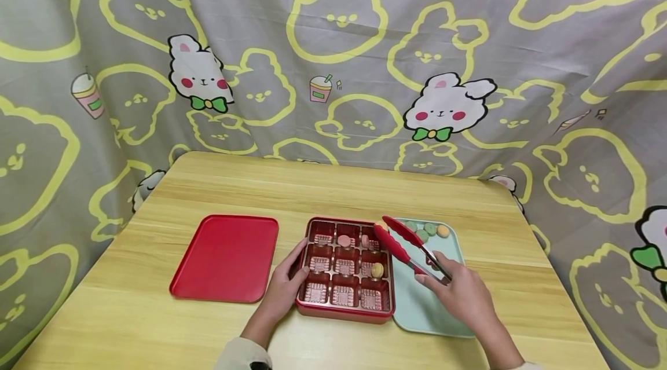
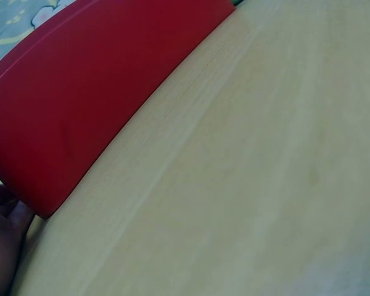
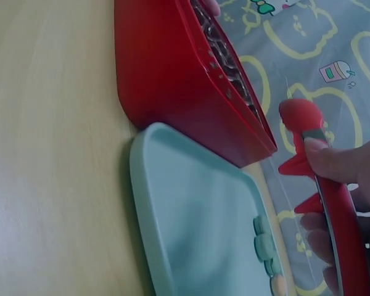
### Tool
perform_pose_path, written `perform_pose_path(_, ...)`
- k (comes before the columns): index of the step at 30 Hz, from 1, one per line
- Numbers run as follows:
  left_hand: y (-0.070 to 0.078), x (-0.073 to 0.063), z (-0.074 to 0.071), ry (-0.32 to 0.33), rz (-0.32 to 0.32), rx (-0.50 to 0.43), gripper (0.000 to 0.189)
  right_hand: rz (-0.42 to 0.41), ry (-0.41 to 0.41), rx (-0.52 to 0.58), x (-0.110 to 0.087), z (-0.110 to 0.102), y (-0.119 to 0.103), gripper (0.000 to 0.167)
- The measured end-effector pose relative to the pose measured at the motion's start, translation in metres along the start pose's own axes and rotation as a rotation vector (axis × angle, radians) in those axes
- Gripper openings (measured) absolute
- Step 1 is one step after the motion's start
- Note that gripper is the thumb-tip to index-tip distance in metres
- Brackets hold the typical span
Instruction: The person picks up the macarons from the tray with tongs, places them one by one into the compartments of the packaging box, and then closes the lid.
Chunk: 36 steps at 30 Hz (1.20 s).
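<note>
My right hand (image 1: 464, 295) grips red-tipped metal tongs (image 1: 398, 245) over the back right corner of a red box (image 1: 344, 313). An orange-yellow macaron (image 1: 383, 225) shows between the tong tips. The box has a brown insert with nine compartments. One pink macaron (image 1: 344, 241) lies in the back middle compartment, another pink macaron (image 1: 365, 240) in the back right one. In the middle right compartment stands a yellow macaron (image 1: 377, 270). My left hand (image 1: 283, 286) rests against the box's left side, fingers extended along it; the left wrist view shows it at the red wall's lower corner.
Right beside the box lies a pale green tray (image 1: 417, 315). Several green macarons (image 1: 429, 229) and an orange macaron (image 1: 443, 231) sit at its far end. To the left is a flat red lid (image 1: 226, 257) on the wooden table (image 1: 130, 300). A patterned curtain (image 1: 359, 69) hangs behind.
</note>
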<state>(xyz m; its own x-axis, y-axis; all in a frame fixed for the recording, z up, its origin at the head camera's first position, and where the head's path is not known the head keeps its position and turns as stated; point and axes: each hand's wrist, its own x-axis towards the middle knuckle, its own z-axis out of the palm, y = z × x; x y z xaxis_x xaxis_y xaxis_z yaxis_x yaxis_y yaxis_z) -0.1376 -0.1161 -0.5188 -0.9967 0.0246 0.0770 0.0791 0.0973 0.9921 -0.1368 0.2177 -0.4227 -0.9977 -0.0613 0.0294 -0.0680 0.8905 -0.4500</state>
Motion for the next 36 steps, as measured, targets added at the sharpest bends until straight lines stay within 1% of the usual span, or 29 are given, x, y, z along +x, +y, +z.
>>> perform_pose_path(5, 0.001, 0.001, 0.001, 0.001, 0.024, -0.027, 0.059, -0.062, -0.007, 0.066, 0.001, 0.008, -0.006, 0.069)
perform_pose_path(12, 0.001, 0.0, 0.0, -0.002, 0.012, -0.021, 0.059, -0.072, -0.041, 0.104, -0.002, 0.013, -0.012, 0.068)
perform_pose_path(14, 0.001, -0.001, 0.0, -0.008, 0.003, -0.024, 0.058, -0.072, -0.061, 0.113, -0.002, 0.014, -0.013, 0.069)
perform_pose_path(19, 0.001, -0.001, -0.001, -0.024, -0.015, -0.034, 0.058, -0.062, -0.128, 0.113, -0.005, 0.016, -0.016, 0.071)
perform_pose_path(21, 0.001, -0.001, -0.001, -0.024, -0.018, -0.035, 0.058, -0.077, -0.142, 0.108, -0.007, 0.016, -0.016, 0.07)
perform_pose_path(26, 0.0, 0.0, -0.001, -0.012, -0.015, -0.022, 0.058, -0.126, -0.149, 0.098, -0.009, 0.017, -0.015, 0.069)
perform_pose_path(31, -0.001, 0.0, -0.001, -0.004, 0.001, -0.016, 0.057, -0.135, -0.158, 0.094, -0.009, 0.018, -0.013, 0.066)
perform_pose_path(36, -0.001, 0.0, -0.001, -0.008, 0.005, -0.016, 0.057, -0.158, -0.146, 0.07, -0.009, 0.018, -0.012, 0.069)
